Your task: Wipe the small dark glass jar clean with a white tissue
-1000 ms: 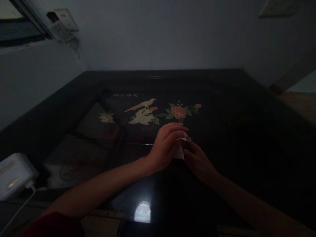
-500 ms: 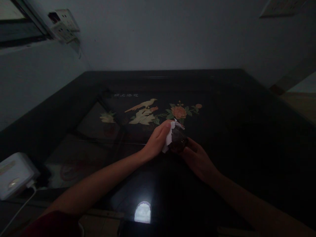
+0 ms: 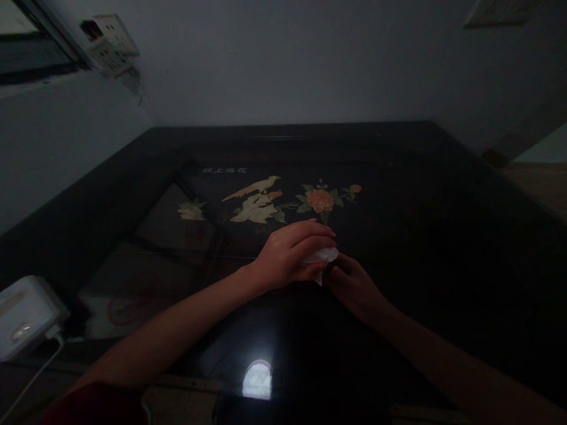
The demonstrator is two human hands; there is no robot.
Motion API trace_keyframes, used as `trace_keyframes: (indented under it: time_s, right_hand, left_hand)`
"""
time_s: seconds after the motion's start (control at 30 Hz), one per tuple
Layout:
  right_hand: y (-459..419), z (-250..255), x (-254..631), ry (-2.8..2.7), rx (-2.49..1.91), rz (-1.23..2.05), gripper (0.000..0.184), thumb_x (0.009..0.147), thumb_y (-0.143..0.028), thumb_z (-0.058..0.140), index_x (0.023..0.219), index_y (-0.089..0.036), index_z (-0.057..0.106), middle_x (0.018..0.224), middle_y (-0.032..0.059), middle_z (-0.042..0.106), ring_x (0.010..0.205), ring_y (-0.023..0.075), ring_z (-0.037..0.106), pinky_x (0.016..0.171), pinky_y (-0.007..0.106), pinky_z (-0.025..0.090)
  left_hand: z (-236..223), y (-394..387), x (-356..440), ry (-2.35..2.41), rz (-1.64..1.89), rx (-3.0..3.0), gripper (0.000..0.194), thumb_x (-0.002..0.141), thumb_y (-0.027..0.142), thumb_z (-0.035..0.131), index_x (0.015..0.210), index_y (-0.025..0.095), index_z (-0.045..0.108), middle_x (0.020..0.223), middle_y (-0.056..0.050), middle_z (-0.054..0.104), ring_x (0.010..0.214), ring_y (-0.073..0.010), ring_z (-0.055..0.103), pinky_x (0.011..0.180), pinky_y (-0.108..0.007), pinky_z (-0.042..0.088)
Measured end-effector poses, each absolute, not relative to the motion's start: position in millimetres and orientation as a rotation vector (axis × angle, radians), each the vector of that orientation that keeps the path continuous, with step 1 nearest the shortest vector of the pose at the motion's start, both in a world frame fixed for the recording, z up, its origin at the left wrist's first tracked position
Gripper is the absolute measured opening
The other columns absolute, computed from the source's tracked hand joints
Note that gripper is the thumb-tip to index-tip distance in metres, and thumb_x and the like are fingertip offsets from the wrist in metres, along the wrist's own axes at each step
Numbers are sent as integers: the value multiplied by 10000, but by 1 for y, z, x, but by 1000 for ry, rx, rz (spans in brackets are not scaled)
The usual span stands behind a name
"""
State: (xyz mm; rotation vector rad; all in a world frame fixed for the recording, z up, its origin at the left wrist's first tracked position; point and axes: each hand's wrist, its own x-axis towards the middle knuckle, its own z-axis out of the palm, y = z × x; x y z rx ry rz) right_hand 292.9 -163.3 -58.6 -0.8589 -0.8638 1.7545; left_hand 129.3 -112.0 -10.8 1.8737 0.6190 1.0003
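My left hand (image 3: 287,255) is closed around a crumpled white tissue (image 3: 324,255), its fingers curled over the top. The tissue covers a small dark, glossy rounded object (image 3: 329,267), of which only a sliver shows between my hands. From the right, my right hand (image 3: 354,289) grips that dark object with thumb and fingers. Both hands meet over the middle of a shiny black table (image 3: 398,354), just in front of its inlaid flower (image 3: 319,200). What kind of thing the dark object is cannot be made out in the dim light.
At the left edge of the table sits a white box-shaped device (image 3: 29,313) with a white cable (image 3: 35,378). An inlaid bird picture (image 3: 252,206) decorates the tabletop. Wall sockets (image 3: 113,44) are at the upper left, and a pale wall (image 3: 283,65) stands behind the table.
My left hand has moved right with the tissue and wrapped over the dark object, which was plainly visible before and is now nearly hidden. My right hand has stayed in place.
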Motion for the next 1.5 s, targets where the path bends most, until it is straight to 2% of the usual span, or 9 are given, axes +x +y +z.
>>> trace_keyframes:
  time_s: [0.2, 0.37, 0.57, 0.77, 0.93, 1.1, 1.2, 1.37, 1.5]
  right_hand:
    - [-162, -61, 293, -815, -815, 1739, 383, 641, -366, 821, 988, -247, 711, 946, 26, 724, 872, 209, 659, 912, 399, 474]
    - [-163, -62, 293, -749, -843, 1759, 539, 593, -301, 850, 1103, -258, 680, 1029, 38, 732, 934, 228, 667, 1000, 454, 424]
    - [-163, -62, 292, -741, -869, 1742, 552, 531, -286, 882, 1050, -269, 694, 979, 24, 742, 911, 226, 674, 966, 432, 450]
    - [-163, -66, 295, -860, -870, 1719, 490, 597, -349, 848, 1046, -252, 677, 1024, 43, 720, 963, 235, 656, 928, 399, 463]
    - [-164, -63, 296, -927, -867, 1709, 467, 659, -304, 812, 1097, -266, 658, 1069, 35, 699, 1002, 231, 635, 925, 382, 455]
    - [-165, -62, 297, -951, -853, 1706, 474, 604, -332, 848, 1045, -248, 695, 853, 5, 706, 866, 216, 646, 852, 360, 479]
    - [-165, -62, 298, -934, -857, 1708, 486, 576, -343, 861, 1025, -239, 705, 852, 12, 713, 831, 216, 647, 817, 358, 494]
    - [-164, -60, 296, -884, -881, 1721, 440, 580, -344, 853, 981, -225, 717, 883, 28, 734, 815, 213, 658, 840, 369, 493]
    - [-164, -61, 295, -824, -866, 1748, 470, 598, -317, 840, 1042, -240, 705, 988, 44, 738, 925, 242, 666, 911, 409, 468]
  left_hand:
    - [-19, -117, 134, 701, 1167, 1758, 350, 892, 448, 483, 992, 195, 704, 1070, -100, 686, 1032, -230, 608, 962, -350, 421]
    - [-26, -120, 142, 808, 1147, 1295, 368, 908, 437, 424, 919, 180, 687, 967, -71, 705, 876, -208, 640, 807, -297, 477]
    - [-32, -117, 146, 817, 1069, 1050, 362, 913, 383, 411, 885, 177, 707, 1006, -56, 715, 986, -212, 639, 904, -294, 455]
    - [-23, -125, 140, 764, 1204, 1455, 343, 925, 404, 431, 886, 158, 666, 1055, -83, 695, 921, -198, 639, 784, -292, 478]
    - [-17, -127, 134, 675, 1292, 1936, 321, 964, 323, 356, 910, 160, 626, 1046, -103, 681, 999, -187, 626, 867, -333, 480]
    - [-14, -122, 132, 534, 1317, 2448, 257, 936, 251, 381, 944, 159, 621, 1016, -110, 694, 988, -188, 636, 898, -373, 503]
    - [-14, -120, 132, 458, 1309, 2584, 221, 914, 225, 418, 966, 151, 620, 1014, -110, 699, 997, -192, 641, 950, -401, 486]
    - [-11, -121, 134, 597, 1268, 2165, 286, 946, 230, 355, 914, 155, 628, 1017, -101, 696, 1028, -183, 627, 939, -359, 467]
    - [-13, -118, 137, 722, 1114, 1627, 330, 930, 354, 390, 902, 152, 650, 1024, -93, 696, 905, -187, 648, 792, -299, 497]
